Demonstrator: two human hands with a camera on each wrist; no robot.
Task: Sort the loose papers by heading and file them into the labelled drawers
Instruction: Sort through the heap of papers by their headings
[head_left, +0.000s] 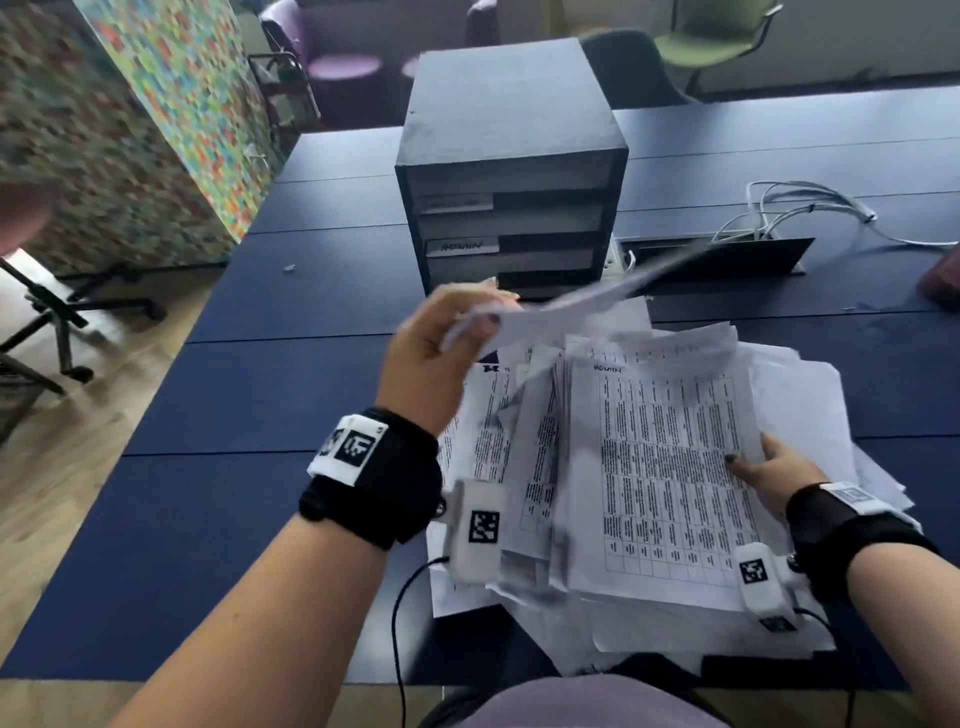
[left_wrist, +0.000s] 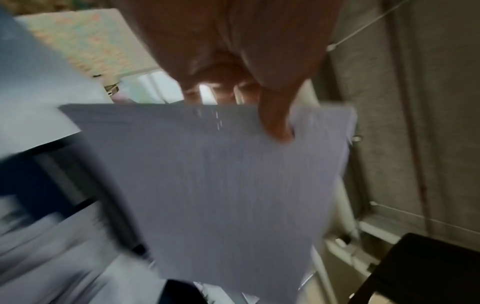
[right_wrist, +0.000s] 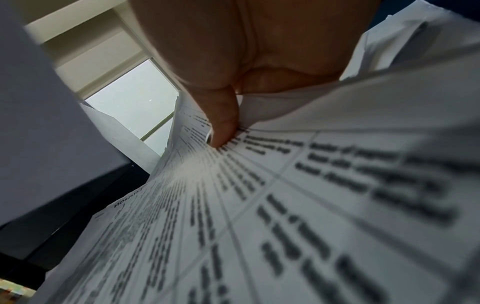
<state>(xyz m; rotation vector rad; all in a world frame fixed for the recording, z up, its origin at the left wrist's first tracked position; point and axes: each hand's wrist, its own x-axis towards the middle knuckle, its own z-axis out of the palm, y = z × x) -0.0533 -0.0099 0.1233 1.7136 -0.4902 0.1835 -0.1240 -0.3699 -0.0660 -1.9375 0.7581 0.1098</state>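
A dark drawer unit (head_left: 511, 171) with white label strips stands on the blue table (head_left: 249, 415); one label reads ADMIN. In front of it lies a messy heap of loose printed papers (head_left: 810, 395). My left hand (head_left: 467, 332) is raised above the heap's left side and pinches a single blurred sheet (head_left: 587, 299) (left_wrist: 221, 185) between thumb and fingers. My right hand (head_left: 763, 467) grips the right edge of a tilted stack of table-printed sheets (head_left: 660, 467) (right_wrist: 311, 205), its thumb on the top page, whose heading reads ADMIN.
White cables (head_left: 789, 208) and a dark cable flap (head_left: 727, 254) lie on the table right of the drawer unit. A colourful partition (head_left: 171, 104) and an office chair base (head_left: 57, 322) stand at the left. Chairs stand beyond the far edge.
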